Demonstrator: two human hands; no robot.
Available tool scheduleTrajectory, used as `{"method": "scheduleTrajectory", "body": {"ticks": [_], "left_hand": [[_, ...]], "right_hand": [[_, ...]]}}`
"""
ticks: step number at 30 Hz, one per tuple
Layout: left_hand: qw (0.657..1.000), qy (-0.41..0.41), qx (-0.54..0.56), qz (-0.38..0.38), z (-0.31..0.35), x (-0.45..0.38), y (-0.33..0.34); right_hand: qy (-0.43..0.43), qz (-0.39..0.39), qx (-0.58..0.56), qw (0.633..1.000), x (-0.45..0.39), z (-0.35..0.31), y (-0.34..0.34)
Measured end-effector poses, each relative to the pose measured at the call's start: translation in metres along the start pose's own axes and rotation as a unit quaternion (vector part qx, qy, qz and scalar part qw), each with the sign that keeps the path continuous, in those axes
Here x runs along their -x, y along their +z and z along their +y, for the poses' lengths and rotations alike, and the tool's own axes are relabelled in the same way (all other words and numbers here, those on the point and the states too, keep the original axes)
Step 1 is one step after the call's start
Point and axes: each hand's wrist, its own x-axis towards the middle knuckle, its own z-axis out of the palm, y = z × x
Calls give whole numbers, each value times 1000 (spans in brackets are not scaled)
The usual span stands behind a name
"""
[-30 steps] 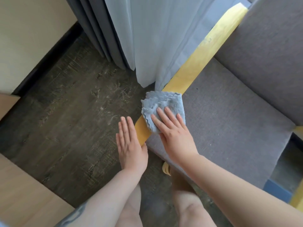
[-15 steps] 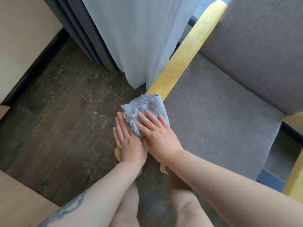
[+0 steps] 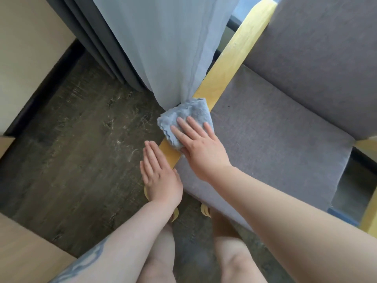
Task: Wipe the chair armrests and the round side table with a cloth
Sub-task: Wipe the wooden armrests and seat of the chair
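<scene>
A folded light-blue cloth [image 3: 184, 117] lies on the yellow wooden armrest [image 3: 230, 60] of a grey upholstered chair [image 3: 265, 144]. My right hand [image 3: 199, 144] presses flat on the cloth, fingers spread over it. My left hand [image 3: 159, 174] hovers flat and empty beside the near end of the armrest, fingers together and extended. A second yellow armrest [image 3: 370, 211] shows at the right edge. The round side table is not in view.
A pale sheer curtain [image 3: 173, 48] with a dark grey curtain [image 3: 98, 41] behind it hangs against the armrest's far side. Dark wood floor [image 3: 81, 150] lies to the left. A light wooden surface [image 3: 26, 254] is at bottom left. My legs stand below the chair's front.
My right hand slid the cloth back to the armrest's near end, then forward up the armrest again. My left hand stayed beside the armrest's near end.
</scene>
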Motion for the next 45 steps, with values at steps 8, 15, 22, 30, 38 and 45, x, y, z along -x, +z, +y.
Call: {"method": "scheduleTrajectory", "body": {"ticks": [8, 15, 22, 30, 38, 45], "left_hand": [[1000, -2, 13, -14, 0, -1, -6], [998, 33, 43, -12, 1, -6, -10], [999, 25, 40, 3, 11, -20, -12], [999, 36, -8, 34, 9, -16, -6], [999, 39, -5, 29, 6, -17, -6], [998, 56, 36, -4, 5, -17, -14]], "right_hand": [[-27, 15, 33, 999, 11, -19, 8], [82, 69, 2, 994, 0, -18, 10], [48, 97, -8, 994, -4, 4, 11], [-85, 79, 51, 992, -7, 27, 7], [-185, 27, 52, 981, 2, 28, 9], [-9, 137, 24, 990, 15, 22, 16]]}}
